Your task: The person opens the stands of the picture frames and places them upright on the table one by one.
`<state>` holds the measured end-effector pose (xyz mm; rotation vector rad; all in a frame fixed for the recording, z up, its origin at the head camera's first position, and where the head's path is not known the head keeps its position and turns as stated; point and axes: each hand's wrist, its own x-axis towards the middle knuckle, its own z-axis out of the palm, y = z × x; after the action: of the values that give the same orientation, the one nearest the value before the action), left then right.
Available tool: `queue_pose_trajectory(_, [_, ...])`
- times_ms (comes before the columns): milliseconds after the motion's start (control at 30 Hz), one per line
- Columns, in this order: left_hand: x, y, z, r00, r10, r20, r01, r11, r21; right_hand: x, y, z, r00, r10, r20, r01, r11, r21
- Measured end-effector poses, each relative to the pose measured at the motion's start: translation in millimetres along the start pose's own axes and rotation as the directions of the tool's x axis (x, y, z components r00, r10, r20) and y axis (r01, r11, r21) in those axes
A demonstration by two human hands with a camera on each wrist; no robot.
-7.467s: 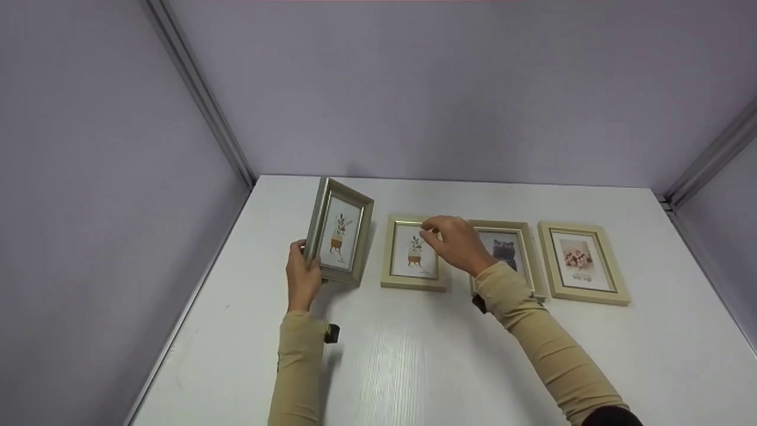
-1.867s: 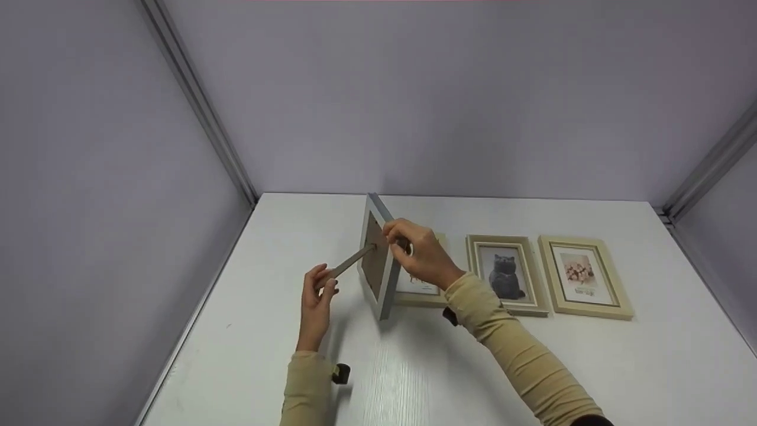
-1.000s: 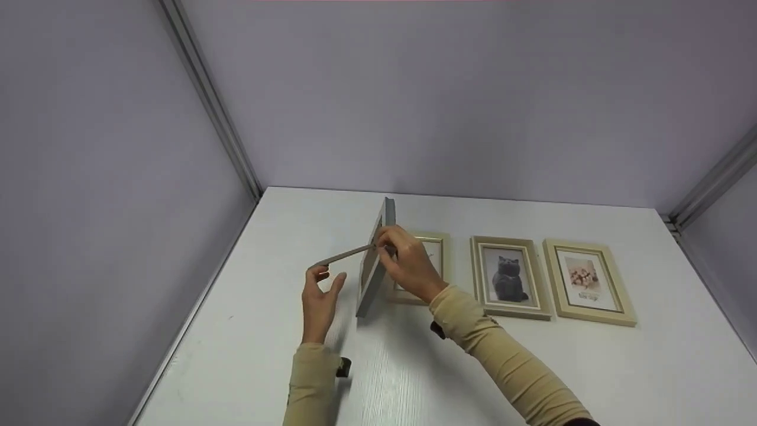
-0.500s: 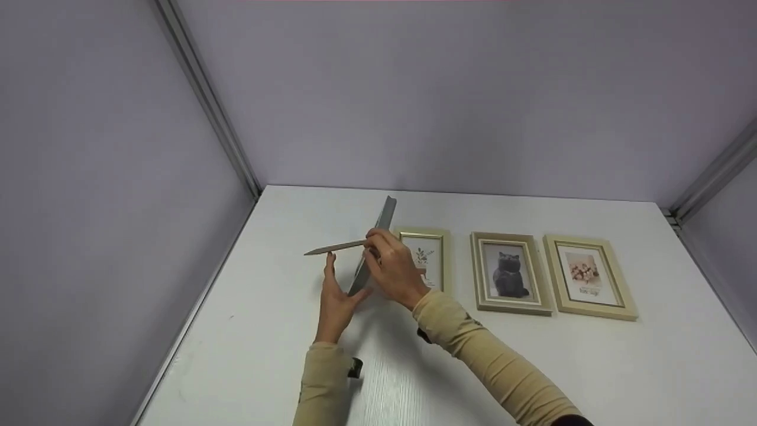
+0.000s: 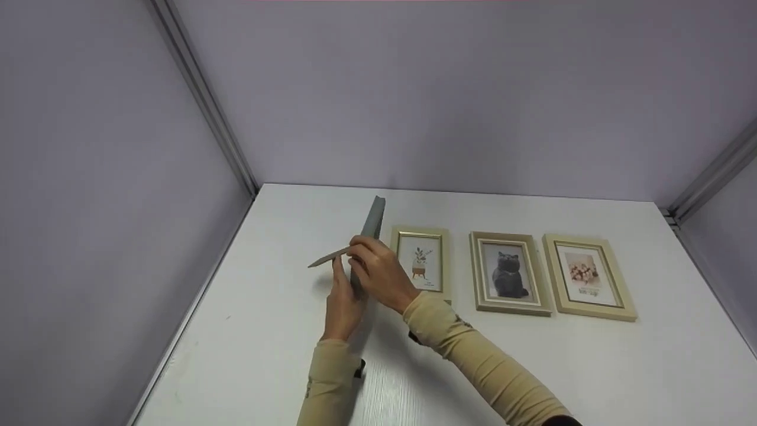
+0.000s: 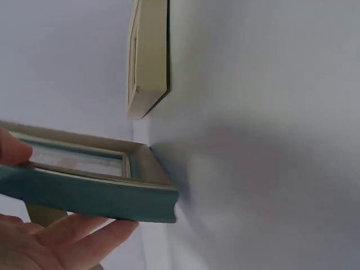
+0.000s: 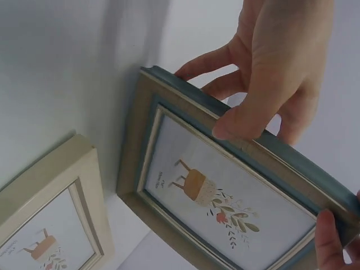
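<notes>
Both hands hold a grey-green picture frame (image 5: 374,219) up over the table, seen nearly edge-on in the head view. My left hand (image 5: 344,310) grips its near side low down, with the thumb (image 7: 242,121) on the front and the other fingers behind. My right hand (image 5: 381,269) holds the same side farther up; its thumb (image 7: 328,239) shows on the front in the right wrist view. Out from the back, to the left, sticks a thin support leg (image 5: 325,258), with a left fingertip right at it. The framed picture (image 7: 208,197) shows a plant in an orange-and-white legged pot.
Right of the hands, three framed pictures lie in a row on the white table (image 5: 248,355): a cream plant-print frame (image 5: 446,260), a cat-picture frame (image 5: 513,309) and a cream flower-picture frame (image 5: 591,310). A grey wall (image 5: 461,94) rises behind the table.
The frame has turned from facing forward to edge-on, its leg swung out. My right hand came over to grip it. My left hand went from the leg to the frame's lower side.
</notes>
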<state>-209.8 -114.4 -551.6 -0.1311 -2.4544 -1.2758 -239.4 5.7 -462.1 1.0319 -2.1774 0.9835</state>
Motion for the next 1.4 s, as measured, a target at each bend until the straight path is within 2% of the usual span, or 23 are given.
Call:
queue_pose_trajectory(67, [-0.2, 1.7, 3.5, 1.0, 0.013, -0.016, -0.012, 1.0, 0.027, 0.6, -0.8, 1.1, 1.0, -0.008, 0.012, 0.008, 1.0, -0.003])
queue_pose_trajectory(167, [-0.3, 2.0, 4.7, 0.999, -0.005, -0.039, 0.006, 1.0, 0.027, 1.9, -2.5, 1.7, 0.999, -0.013, 0.036, 0.013, 1.0, -0.012])
queue_pose_trajectory(267, [-1.2, -0.9, 2.3, 0.998, -0.021, -0.052, 0.022, 1.0, 0.017, 4.1, -4.8, 0.6, 0.994, -0.007, 0.105, 0.008, 1.0, -0.004])
queue_pose_trajectory(333, [-1.5, -3.4, -0.2, 0.998, -0.034, -0.049, 0.034, 0.999, 0.002, 5.8, -6.9, -1.9, 0.983, 0.003, 0.181, -0.005, 1.0, 0.011])
queue_pose_trajectory(433, [0.2, -6.0, -5.0, 0.996, -0.079, -0.032, 0.078, 0.996, -0.031, 8.3, -8.9, -8.4, 0.955, 0.026, 0.295, -0.043, 0.998, 0.051])
queue_pose_trajectory(500, [2.3, -8.4, -8.4, 0.992, -0.121, -0.028, 0.119, 0.992, -0.048, 8.7, -8.0, -14.0, 0.939, 0.039, 0.343, -0.067, 0.995, 0.07])
queue_pose_trajectory(567, [4.1, -11.4, -11.9, 0.989, -0.147, -0.028, 0.145, 0.988, -0.052, 8.5, -4.7, -19.9, 0.931, 0.053, 0.362, -0.088, 0.993, 0.08])
queue_pose_trajectory(767, [8.1, -22.3, -24.4, 0.974, -0.224, 0.012, 0.225, 0.971, -0.077, 3.3, 12.6, -39.0, 0.927, 0.134, 0.35, -0.166, 0.984, 0.062])
queue_pose_trajectory(967, [19.6, -29.6, -34.7, 0.931, -0.353, 0.093, 0.361, 0.928, -0.093, -11.1, 36.9, -58.4, 0.912, 0.23, 0.341, -0.281, 0.953, 0.11])
queue_pose_trajectory(1200, [34.0, -36.0, -38.7, 0.896, -0.412, 0.168, 0.43, 0.899, -0.086, -30.7, 68.8, -85.1, 0.911, 0.382, 0.158, -0.406, 0.898, 0.169])
queue_pose_trajectory(1400, [39.9, -38.0, -42.5, 0.869, -0.45, 0.205, 0.481, 0.866, -0.139, -40.5, 79.5, -97.0, 0.893, 0.434, 0.115, -0.448, 0.88, 0.16])
